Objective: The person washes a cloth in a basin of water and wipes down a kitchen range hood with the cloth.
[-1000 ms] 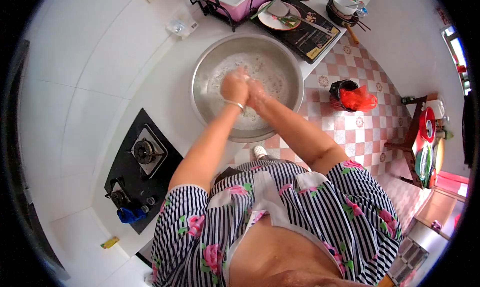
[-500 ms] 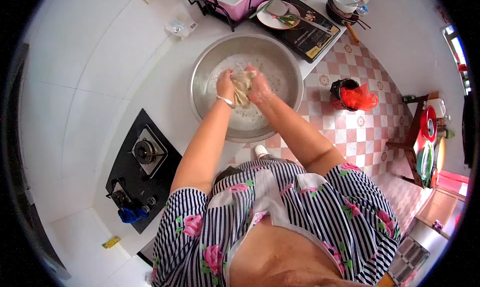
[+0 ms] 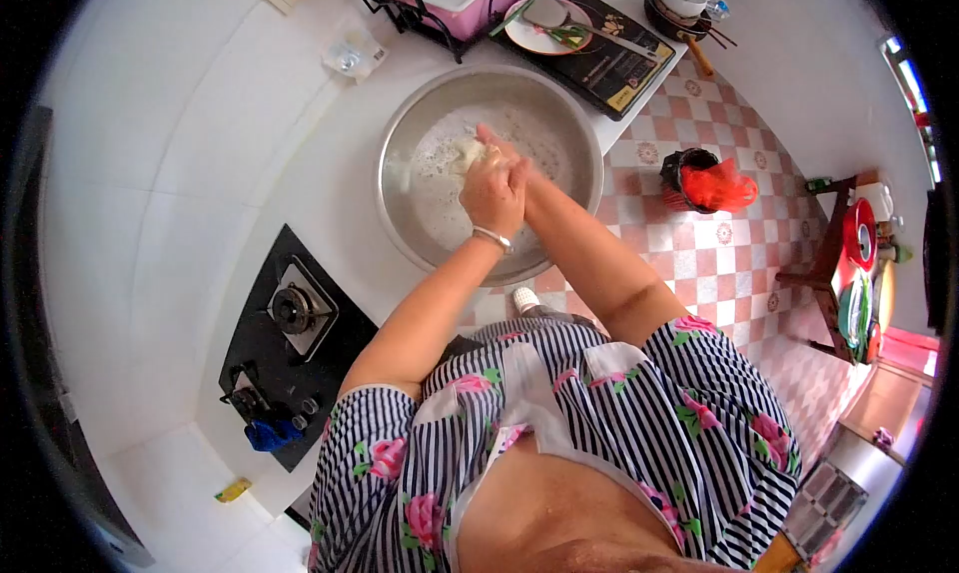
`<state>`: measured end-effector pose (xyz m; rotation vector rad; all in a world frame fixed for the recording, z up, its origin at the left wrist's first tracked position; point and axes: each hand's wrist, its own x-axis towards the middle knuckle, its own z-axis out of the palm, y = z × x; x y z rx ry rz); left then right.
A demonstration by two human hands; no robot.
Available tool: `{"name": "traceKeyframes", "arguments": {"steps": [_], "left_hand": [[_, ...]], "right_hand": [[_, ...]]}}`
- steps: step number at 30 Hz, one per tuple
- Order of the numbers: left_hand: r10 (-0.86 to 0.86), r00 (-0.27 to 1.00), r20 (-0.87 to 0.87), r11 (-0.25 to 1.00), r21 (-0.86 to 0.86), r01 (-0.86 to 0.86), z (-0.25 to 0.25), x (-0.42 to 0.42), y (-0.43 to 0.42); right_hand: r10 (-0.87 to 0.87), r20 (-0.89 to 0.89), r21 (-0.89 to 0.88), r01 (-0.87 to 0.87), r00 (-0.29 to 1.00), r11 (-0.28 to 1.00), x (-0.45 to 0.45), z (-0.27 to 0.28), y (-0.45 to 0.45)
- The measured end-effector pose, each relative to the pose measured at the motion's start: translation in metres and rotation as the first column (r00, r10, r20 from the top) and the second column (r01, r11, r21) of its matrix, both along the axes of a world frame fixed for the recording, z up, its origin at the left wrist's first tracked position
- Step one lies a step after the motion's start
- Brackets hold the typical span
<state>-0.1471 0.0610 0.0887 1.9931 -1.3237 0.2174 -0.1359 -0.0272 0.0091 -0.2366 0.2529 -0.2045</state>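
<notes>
A large round steel basin point(image 3: 392, 188) holds cloudy water with foam and bubbles. Over it, a pale beige cloth point(image 3: 468, 156) is bunched up between my hands. My left hand point(image 3: 493, 193), with a silver bangle at the wrist, is closed and pressed against the right one, its fingers curled over the bundle. Behind it, my right hand point(image 3: 504, 151) grips the same cloth; its fingers are partly hidden and slightly blurred. The two hands touch, and part of the cloth pokes out on their left side.
Behind the basin stand a dish rack point(image 3: 455, 43), a plate with a spatula and greens point(image 3: 547, 25), and a black induction cooker point(image 3: 609, 68). A gas hob point(image 3: 290, 343) lies left. On the tiled floor is a bin with a red bag point(image 3: 714, 185).
My left hand has moved right and turned over, coming up against my right hand. The cloth, earlier stretched between the two hands, is now squeezed into a smaller bunch.
</notes>
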Motion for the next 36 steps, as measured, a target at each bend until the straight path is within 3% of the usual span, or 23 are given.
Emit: {"name": "traceKeyframes", "arguments": {"steps": [1,2,3,4,7,8,9,11,12,13,14,15,16,19,20,22,24,26,28,31,32,34,36], "left_hand": [[0.089,0.989,-0.122,0.989,0.127,-0.074,-0.004,0.014,-0.005],[0.192,0.953,-0.233,0.957,0.260,-0.129,-0.010,0.040,-0.016],[0.303,0.896,-0.326,0.906,0.392,-0.163,-0.013,0.062,-0.022],[0.300,0.894,-0.333,0.908,0.386,-0.161,-0.005,0.070,-0.022],[0.312,0.945,-0.094,0.942,0.158,-0.296,-0.016,0.047,-0.021],[0.250,0.958,-0.144,0.968,0.029,-0.248,-0.018,0.029,-0.018],[0.245,0.962,-0.119,0.969,0.069,-0.238,-0.019,0.029,-0.021],[0.245,0.967,-0.076,0.960,0.159,-0.231,-0.024,0.031,-0.022],[0.246,0.968,-0.059,0.951,0.207,-0.229,-0.029,0.032,-0.020],[0.287,0.926,-0.246,0.946,0.225,-0.234,-0.032,0.047,-0.022],[0.316,0.849,-0.423,0.944,0.231,-0.237,-0.034,0.071,-0.028],[0.339,0.740,-0.581,0.940,0.249,-0.236,-0.036,0.084,-0.028],[0.217,0.596,-0.773,0.974,0.132,-0.182,-0.042,0.085,-0.027],[0.033,0.018,-0.999,0.978,0.028,-0.206,-0.037,0.080,-0.028],[0.055,0.055,-0.997,0.983,0.044,-0.181,-0.029,0.074,-0.025],[0.154,0.464,-0.872,0.970,0.045,-0.238,-0.031,0.078,-0.021],[0.255,0.813,-0.524,0.955,0.006,-0.296,-0.020,0.075,-0.018],[0.039,0.979,-0.198,0.986,-0.150,-0.070,-0.026,0.059,-0.012],[-0.171,0.981,0.086,0.958,-0.217,0.186,-0.008,0.018,-0.006],[-0.008,1.000,-0.009,0.996,0.089,0.008,-0.018,0.025,-0.005],[-0.017,0.982,-0.188,1.000,-0.023,0.013,-0.052,0.063,-0.018],[0.150,0.977,-0.153,0.988,0.067,-0.141,-0.032,0.071,-0.019],[0.223,0.963,-0.149,0.974,0.066,-0.215,-0.018,0.062,-0.019]], "right_hand": [[0.070,0.271,0.064,-0.091,0.960,0.994,-0.006,0.014,0.006],[-0.099,-0.048,0.016,0.100,0.994,0.995,-0.009,0.026,0.026],[-0.278,-0.348,-0.091,0.263,0.895,0.961,-0.010,0.048,0.039],[-0.267,-0.371,0.010,0.291,0.889,0.957,-0.001,0.034,0.037],[-0.275,-0.423,-0.144,0.236,0.863,0.961,-0.006,0.033,0.028],[-0.153,-0.072,-0.002,0.153,0.986,0.988,-0.005,0.015,0.018],[-0.050,0.301,0.098,0.021,0.952,0.995,-0.001,-0.023,0.004],[-0.022,0.293,0.093,-0.006,0.956,0.996,0.000,-0.039,0.006],[-0.099,-0.094,-0.004,0.099,0.991,0.995,-0.002,-0.022,0.022],[-0.203,-0.451,-0.138,0.157,0.869,0.978,-0.005,0.004,0.034],[-0.260,-0.574,-0.150,0.212,0.777,0.966,-0.013,0.048,0.040],[-0.243,-0.548,-0.151,0.191,0.800,0.970,-0.011,0.047,0.038],[-0.226,-0.518,-0.151,0.172,0.825,0.973,-0.008,0.043,0.035],[-0.182,-0.432,-0.152,0.127,0.883,0.980,-0.001,0.021,0.021],[-0.168,-0.406,-0.159,0.112,0.899,0.981,-0.001,0.014,0.015],[-0.100,-0.349,-0.053,0.087,0.932,0.995,0.000,0.002,0.012],[-0.021,-0.345,0.003,0.024,0.938,1.000,-0.002,0.008,0.015],[0.065,-0.408,0.006,-0.069,0.911,0.998,-0.016,0.043,0.019],[-0.098,-0.101,0.108,0.108,0.990,0.988,0.004,-0.033,0.000],[-0.195,-0.309,-0.094,0.174,0.931,0.980,-0.001,-0.020,0.004],[-0.271,-0.418,-0.126,0.240,0.867,0.963,-0.005,0.018,0.024],[-0.393,-0.506,-0.192,0.344,0.768,0.919,0.006,0.025,0.033],[-0.351,-0.454,-0.127,0.331,0.819,0.935,0.009,0.009,0.021]]}}
